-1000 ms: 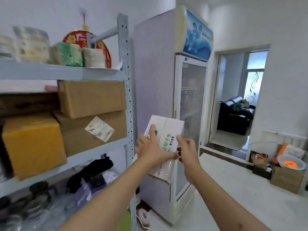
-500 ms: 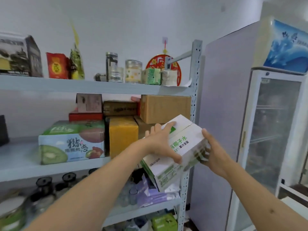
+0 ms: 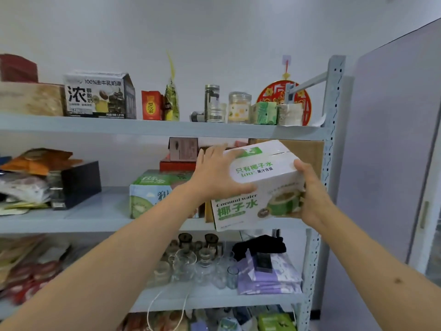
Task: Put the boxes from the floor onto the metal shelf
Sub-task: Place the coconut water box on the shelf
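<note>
I hold a white and green coconut water box in the air in front of the middle tier of the grey metal shelf. My left hand grips its left top corner, thumb along the front edge. My right hand clasps its right end. The box is roughly level and covers the brown cartons behind it. A kiwi-print box stands on that tier just to the left.
The top tier carries a milk carton, packets and jars. On the middle tier's left lie a black box and bags. Glassware and purple packs fill the tier below. A fridge side stands to the right.
My view swung left from the fridge to the shelf. Both hands carried the box up and levelled it in front of the middle tier.
</note>
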